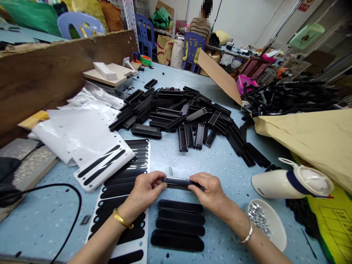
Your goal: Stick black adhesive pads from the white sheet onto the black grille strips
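Observation:
My left hand (148, 189) and my right hand (206, 187) pinch the two ends of a long black plastic strip with rounded ends (178, 181), held level just above the table. Fingers hide both its ends. Below it several finished-looking black strips (180, 222) lie in a stacked row. Under my left forearm is a white backing sheet with black oblong stickers (125, 183). Beyond my hands spreads a heap of black ribbed plastic pieces (167, 110).
A bowl of small metal parts (279, 234) and a white bottle (275, 183) stand on the right. White peeled sheets (82, 128) lie at left, near a black cable (78, 194). A wooden board (68, 73) edges the blue table. A person (199, 27) sits far back.

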`<act>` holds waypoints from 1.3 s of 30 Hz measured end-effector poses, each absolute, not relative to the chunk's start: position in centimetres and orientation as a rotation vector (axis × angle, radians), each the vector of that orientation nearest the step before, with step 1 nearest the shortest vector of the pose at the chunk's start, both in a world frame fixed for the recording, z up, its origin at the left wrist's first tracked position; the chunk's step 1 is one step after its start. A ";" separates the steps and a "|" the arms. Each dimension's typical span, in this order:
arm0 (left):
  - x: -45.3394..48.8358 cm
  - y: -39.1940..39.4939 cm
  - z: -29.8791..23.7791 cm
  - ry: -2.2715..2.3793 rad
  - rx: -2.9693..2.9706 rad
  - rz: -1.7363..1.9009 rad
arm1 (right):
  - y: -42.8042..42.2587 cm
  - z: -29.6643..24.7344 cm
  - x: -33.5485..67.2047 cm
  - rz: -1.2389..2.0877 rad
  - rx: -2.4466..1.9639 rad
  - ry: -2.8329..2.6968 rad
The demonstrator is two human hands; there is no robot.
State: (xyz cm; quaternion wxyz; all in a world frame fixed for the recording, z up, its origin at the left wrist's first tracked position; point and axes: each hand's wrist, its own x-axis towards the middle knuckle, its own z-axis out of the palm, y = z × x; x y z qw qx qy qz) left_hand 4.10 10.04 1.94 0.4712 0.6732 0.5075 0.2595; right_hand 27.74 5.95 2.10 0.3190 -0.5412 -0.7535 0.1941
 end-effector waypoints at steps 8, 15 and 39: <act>4.1 10.1 2.3 1.241 1.647 0.627 | 6.0 2.3 27.7 0.531 -1.419 -1.968; 4.1 10.1 2.3 1.220 1.633 0.640 | 5.9 2.1 27.9 0.510 -1.416 -1.982; 4.0 10.2 2.2 1.246 1.654 0.584 | 5.8 2.3 27.6 0.517 -1.458 -1.967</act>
